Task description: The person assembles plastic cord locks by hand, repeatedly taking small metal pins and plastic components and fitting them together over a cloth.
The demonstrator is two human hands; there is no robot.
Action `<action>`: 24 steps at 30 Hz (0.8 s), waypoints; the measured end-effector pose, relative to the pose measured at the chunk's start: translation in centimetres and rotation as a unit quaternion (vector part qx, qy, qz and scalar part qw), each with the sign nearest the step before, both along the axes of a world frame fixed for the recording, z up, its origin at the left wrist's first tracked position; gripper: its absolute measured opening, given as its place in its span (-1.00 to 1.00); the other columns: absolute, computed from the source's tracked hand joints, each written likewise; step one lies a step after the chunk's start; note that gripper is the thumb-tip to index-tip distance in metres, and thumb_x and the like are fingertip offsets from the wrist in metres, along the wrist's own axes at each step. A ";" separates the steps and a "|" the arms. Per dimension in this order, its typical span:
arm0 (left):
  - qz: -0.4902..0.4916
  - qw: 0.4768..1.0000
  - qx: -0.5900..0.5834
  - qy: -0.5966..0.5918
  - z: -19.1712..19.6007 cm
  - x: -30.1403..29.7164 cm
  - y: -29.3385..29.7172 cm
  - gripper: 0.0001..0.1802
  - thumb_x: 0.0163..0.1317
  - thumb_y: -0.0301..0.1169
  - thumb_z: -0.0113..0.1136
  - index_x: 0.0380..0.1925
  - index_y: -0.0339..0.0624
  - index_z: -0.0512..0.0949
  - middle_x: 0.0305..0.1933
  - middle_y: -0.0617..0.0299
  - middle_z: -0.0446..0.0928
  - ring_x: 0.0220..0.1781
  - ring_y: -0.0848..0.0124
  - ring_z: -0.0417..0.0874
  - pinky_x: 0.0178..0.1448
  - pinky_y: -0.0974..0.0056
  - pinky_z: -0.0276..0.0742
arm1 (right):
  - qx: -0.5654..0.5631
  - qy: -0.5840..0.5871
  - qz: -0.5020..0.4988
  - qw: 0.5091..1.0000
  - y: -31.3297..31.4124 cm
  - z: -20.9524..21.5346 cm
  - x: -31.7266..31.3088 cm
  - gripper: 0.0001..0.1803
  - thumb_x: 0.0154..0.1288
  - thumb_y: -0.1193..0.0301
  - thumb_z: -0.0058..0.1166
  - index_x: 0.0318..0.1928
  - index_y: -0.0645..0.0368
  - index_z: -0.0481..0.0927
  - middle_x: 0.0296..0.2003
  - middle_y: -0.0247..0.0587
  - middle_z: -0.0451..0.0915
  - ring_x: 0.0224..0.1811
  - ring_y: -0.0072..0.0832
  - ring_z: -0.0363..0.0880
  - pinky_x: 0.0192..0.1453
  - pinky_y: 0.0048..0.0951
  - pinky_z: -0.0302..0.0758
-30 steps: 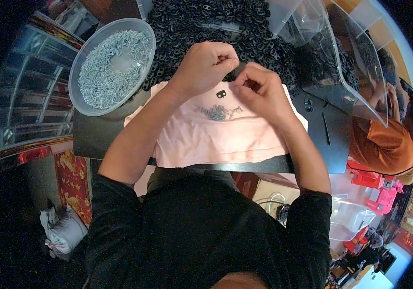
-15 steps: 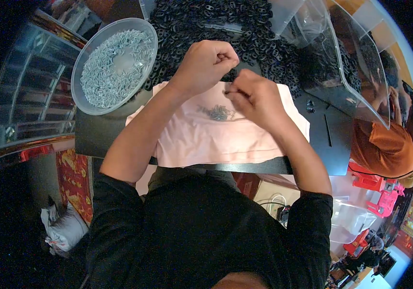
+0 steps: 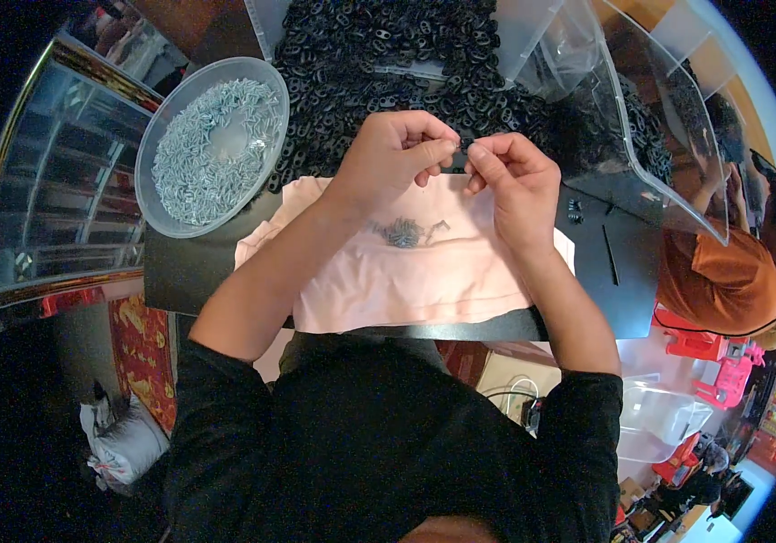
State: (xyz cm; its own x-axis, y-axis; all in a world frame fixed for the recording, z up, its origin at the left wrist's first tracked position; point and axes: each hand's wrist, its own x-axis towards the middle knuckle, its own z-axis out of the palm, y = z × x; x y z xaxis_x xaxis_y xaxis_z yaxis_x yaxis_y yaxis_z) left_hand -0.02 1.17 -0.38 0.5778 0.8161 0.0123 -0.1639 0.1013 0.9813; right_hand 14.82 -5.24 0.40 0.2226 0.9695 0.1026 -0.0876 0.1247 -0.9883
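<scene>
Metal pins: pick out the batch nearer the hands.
The small pile on the cloth, near the left hand and right hand; the larger batch is farther off, in the bowl.

No readable text or signs

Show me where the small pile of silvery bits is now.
In the head view, the small pile lies centrally on the pink cloth, right of the tub and lower in the picture than the left hand.

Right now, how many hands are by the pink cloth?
2: left hand and right hand, near the far edge of the pink cloth, a tiny dark piece between them.
</scene>
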 end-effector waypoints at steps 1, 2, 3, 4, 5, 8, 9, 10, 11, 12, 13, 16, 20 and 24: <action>-0.001 1.000 0.001 0.000 -0.1 0.1 0.0 -0.91 0.10 -0.51 0.12 -0.39 -0.30 0.54 -0.55 0.30 0.49 -0.59 0.63 0.42 -0.53 0.54 0.36 | 0.000 0.004 -0.004 1.000 0.0 0.1 0.0 -0.95 0.15 0.56 0.07 -0.42 0.29 0.51 -0.57 -0.33 0.51 -0.59 -0.68 0.43 -0.53 -0.66 0.38; 0.002 1.000 0.001 0.000 -0.2 0.2 0.0 -0.91 0.11 -0.51 0.12 -0.39 -0.31 0.54 -0.55 0.30 0.49 -0.59 0.64 0.42 -0.54 0.54 0.35 | 0.001 0.004 -0.005 1.000 0.0 0.1 0.0 -0.95 0.15 0.56 0.07 -0.42 0.29 0.51 -0.57 -0.33 0.51 -0.59 -0.68 0.43 -0.53 -0.66 0.38; 0.005 1.000 0.002 0.000 -0.2 0.2 -0.1 -0.91 0.11 -0.50 0.12 -0.39 -0.31 0.54 -0.55 0.30 0.48 -0.58 0.64 0.42 -0.54 0.54 0.35 | 0.002 0.002 0.001 1.000 -0.1 0.1 0.0 -0.95 0.15 0.56 0.07 -0.42 0.29 0.51 -0.58 -0.33 0.51 -0.59 -0.67 0.43 -0.52 -0.66 0.38; 0.005 1.000 0.002 0.001 -0.3 0.3 -0.1 -0.91 0.11 -0.50 0.12 -0.39 -0.31 0.54 -0.55 0.30 0.48 -0.58 0.64 0.42 -0.54 0.54 0.35 | 0.002 0.000 0.007 1.000 -0.1 0.0 0.0 -0.94 0.15 0.55 0.06 -0.43 0.29 0.51 -0.58 -0.33 0.50 -0.59 -0.67 0.43 -0.52 -0.66 0.38; 0.011 1.000 0.000 -0.002 -0.4 0.4 -0.2 -0.90 0.12 -0.50 0.12 -0.39 -0.31 0.54 -0.55 0.30 0.48 -0.58 0.64 0.42 -0.55 0.54 0.34 | 0.003 0.000 0.006 1.000 -0.1 -0.1 0.0 -0.94 0.15 0.55 0.06 -0.43 0.29 0.51 -0.58 -0.33 0.50 -0.59 -0.67 0.43 -0.52 -0.66 0.38; 0.018 1.000 -0.013 -0.019 -0.3 0.5 -0.5 -0.89 0.14 -0.48 0.11 -0.39 -0.31 0.54 -0.55 0.30 0.49 -0.58 0.64 0.42 -0.55 0.55 0.34 | 0.010 -0.002 -0.001 1.000 -0.2 0.0 0.0 -0.94 0.16 0.56 0.05 -0.43 0.28 0.50 -0.59 -0.34 0.50 -0.59 -0.67 0.43 -0.52 -0.66 0.38; 0.018 0.999 -0.022 -0.033 -0.3 0.5 -0.6 -0.89 0.15 -0.48 0.11 -0.39 -0.32 0.53 -0.55 0.30 0.49 -0.58 0.64 0.42 -0.55 0.55 0.34 | 0.011 -0.002 -0.003 1.000 -0.3 0.0 0.0 -0.94 0.16 0.55 0.06 -0.43 0.28 0.50 -0.59 -0.34 0.50 -0.59 -0.68 0.43 -0.52 -0.66 0.38; 0.018 0.999 -0.022 -0.033 -0.3 0.5 -0.6 -0.89 0.15 -0.48 0.11 -0.39 -0.32 0.53 -0.55 0.30 0.49 -0.58 0.64 0.42 -0.55 0.55 0.34 | 0.012 -0.004 -0.006 1.000 -0.3 0.0 0.0 -0.94 0.16 0.55 0.06 -0.43 0.28 0.50 -0.59 -0.35 0.50 -0.59 -0.68 0.43 -0.52 -0.66 0.38; 0.015 0.999 -0.030 -0.039 -0.3 0.5 -0.6 -0.89 0.15 -0.48 0.11 -0.39 -0.32 0.53 -0.55 0.30 0.49 -0.57 0.64 0.43 -0.54 0.55 0.34 | 0.012 -0.004 -0.006 1.000 -0.3 0.0 0.0 -0.94 0.16 0.55 0.06 -0.43 0.28 0.50 -0.59 -0.35 0.50 -0.59 -0.68 0.43 -0.52 -0.66 0.38; 0.011 0.998 -0.037 -0.044 -0.2 0.5 -0.6 -0.89 0.16 -0.48 0.10 -0.38 -0.32 0.53 -0.55 0.29 0.49 -0.57 0.64 0.43 -0.54 0.55 0.34 | 0.015 -0.008 -0.009 1.000 -0.3 0.0 0.0 -0.94 0.16 0.54 0.07 -0.43 0.27 0.50 -0.58 -0.35 0.50 -0.59 -0.68 0.43 -0.52 -0.66 0.38; 0.011 0.998 -0.037 -0.044 -0.2 0.5 -0.7 -0.89 0.16 -0.48 0.10 -0.38 -0.32 0.53 -0.55 0.29 0.49 -0.57 0.64 0.43 -0.54 0.55 0.34 | 0.018 -0.011 -0.012 1.000 -0.3 0.0 0.1 -0.94 0.16 0.54 0.07 -0.44 0.27 0.50 -0.58 -0.35 0.50 -0.59 -0.68 0.43 -0.52 -0.66 0.38; 0.004 0.997 -0.045 -0.063 -0.4 0.5 -0.7 -0.89 0.16 -0.48 0.10 -0.39 -0.31 0.53 -0.54 0.29 0.49 -0.56 0.63 0.44 -0.54 0.55 0.34 | 0.022 -0.007 -0.018 1.000 -0.3 -0.1 -0.1 -0.94 0.15 0.54 0.08 -0.44 0.26 0.50 -0.58 -0.38 0.49 -0.58 -0.70 0.42 -0.52 -0.66 0.38; 0.014 0.997 -0.046 -0.066 -0.4 0.5 -0.8 -0.91 0.15 -0.50 0.10 -0.41 -0.31 0.53 -0.54 0.30 0.50 -0.56 0.64 0.44 -0.54 0.55 0.34 | 0.042 -0.033 -0.016 0.998 -0.3 -0.6 -0.4 -0.95 0.18 0.56 0.04 -0.41 0.29 0.48 -0.52 -0.32 0.46 -0.57 -0.67 0.40 -0.47 -0.67 0.35; 0.060 0.997 0.048 0.023 0.1 0.8 -1.2 -0.95 0.09 -0.55 0.12 -0.46 -0.32 0.54 -0.58 0.32 0.49 -0.57 0.66 0.41 -0.53 0.54 0.32 | 0.077 -0.099 -0.047 0.991 -0.1 -1.2 -0.4 -0.90 0.12 0.54 0.09 -0.50 0.25 0.47 -0.59 -0.45 0.42 -0.58 -0.74 0.29 -0.51 -0.68 0.26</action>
